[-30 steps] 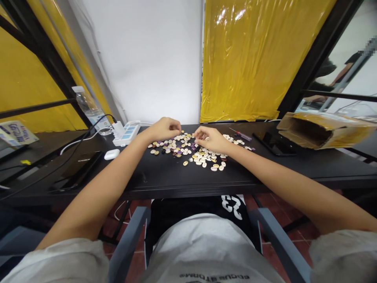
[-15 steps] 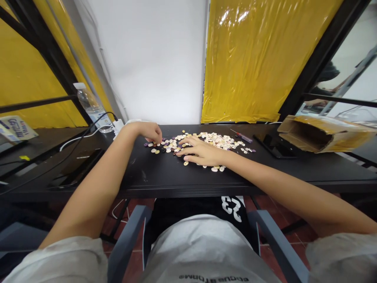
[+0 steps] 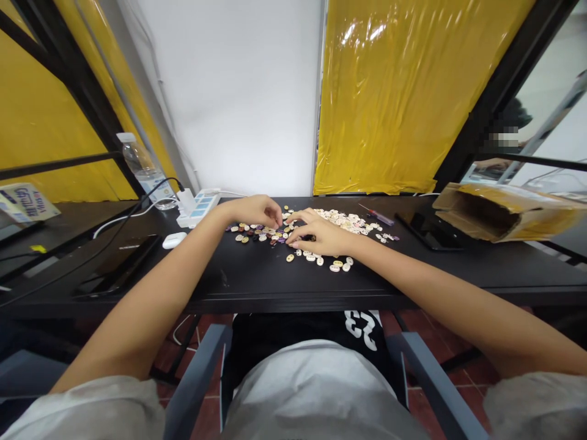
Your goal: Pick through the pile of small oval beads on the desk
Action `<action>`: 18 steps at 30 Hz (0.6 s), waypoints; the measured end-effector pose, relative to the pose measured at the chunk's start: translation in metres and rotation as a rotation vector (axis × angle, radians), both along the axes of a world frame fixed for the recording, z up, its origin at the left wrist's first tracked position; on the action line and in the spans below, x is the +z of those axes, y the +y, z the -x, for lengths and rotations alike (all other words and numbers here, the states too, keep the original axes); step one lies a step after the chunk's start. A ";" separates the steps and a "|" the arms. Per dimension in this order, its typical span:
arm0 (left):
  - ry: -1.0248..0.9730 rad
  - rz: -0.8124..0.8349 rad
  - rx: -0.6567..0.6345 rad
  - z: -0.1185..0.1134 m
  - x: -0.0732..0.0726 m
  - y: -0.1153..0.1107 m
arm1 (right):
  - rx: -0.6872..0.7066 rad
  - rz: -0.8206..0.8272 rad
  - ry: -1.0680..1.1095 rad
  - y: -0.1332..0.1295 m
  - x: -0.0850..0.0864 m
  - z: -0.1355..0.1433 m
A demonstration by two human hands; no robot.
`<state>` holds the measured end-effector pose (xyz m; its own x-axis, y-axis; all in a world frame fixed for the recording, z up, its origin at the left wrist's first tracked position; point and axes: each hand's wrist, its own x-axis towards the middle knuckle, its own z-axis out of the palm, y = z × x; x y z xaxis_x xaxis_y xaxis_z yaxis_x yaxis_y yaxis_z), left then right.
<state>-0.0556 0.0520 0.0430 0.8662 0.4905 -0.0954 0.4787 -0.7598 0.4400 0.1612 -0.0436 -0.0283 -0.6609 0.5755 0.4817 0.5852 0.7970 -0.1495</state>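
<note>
Many small oval button-like pieces (image 3: 346, 221), mostly cream with some yellow, brown and purple ones, lie spread over the black table. My left hand (image 3: 259, 211) is at the left part of the spread, just above the darker pieces (image 3: 257, 232). Its fingers are curled down and together, and whatever they hold is hidden. Close to its right, my right hand (image 3: 318, 235) rests low among the pieces with its fingers and thumb apart. Several cream pieces (image 3: 321, 260) lie in front of the right hand, towards the table's near edge.
A screwdriver (image 3: 378, 216), a dark phone (image 3: 426, 231) and an open cardboard box (image 3: 495, 211) lie at the right. On the left are a power strip (image 3: 199, 208), a white earbud case (image 3: 174, 240), a water bottle (image 3: 144, 168) and another dark phone (image 3: 117, 263). A wall stands behind.
My left hand has moved right, towards my right hand. The right hand has shifted slightly right, its fingers more bent. The power strip and earbud case now show beyond my left forearm.
</note>
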 end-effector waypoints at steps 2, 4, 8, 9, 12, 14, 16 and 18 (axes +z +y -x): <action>0.015 0.010 0.002 -0.002 -0.001 -0.005 | -0.015 0.000 0.037 0.003 -0.001 -0.001; 0.024 0.012 0.007 -0.003 -0.003 -0.007 | -0.035 -0.013 0.085 0.006 -0.002 -0.004; 0.054 0.004 -0.005 -0.002 -0.007 -0.003 | -0.100 -0.049 0.172 0.013 -0.001 -0.012; 0.058 -0.006 -0.006 -0.003 -0.009 -0.001 | -0.116 -0.056 0.189 0.014 0.000 -0.014; 0.050 -0.033 -0.012 -0.004 -0.011 0.000 | -0.149 -0.072 0.234 0.015 0.003 -0.018; 0.039 -0.040 -0.010 -0.005 -0.012 -0.001 | -0.159 -0.073 0.254 0.014 0.006 -0.020; 0.036 -0.048 0.013 -0.006 -0.012 -0.003 | -0.161 -0.031 0.263 0.012 0.008 -0.022; 0.031 -0.061 0.042 -0.007 -0.013 -0.005 | -0.167 0.091 0.260 0.009 0.010 -0.024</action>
<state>-0.0489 0.0473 0.0302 0.8420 0.5318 -0.0905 0.5231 -0.7639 0.3780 0.1849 -0.0347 -0.0184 -0.4153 0.7143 0.5633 0.6397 0.6696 -0.3775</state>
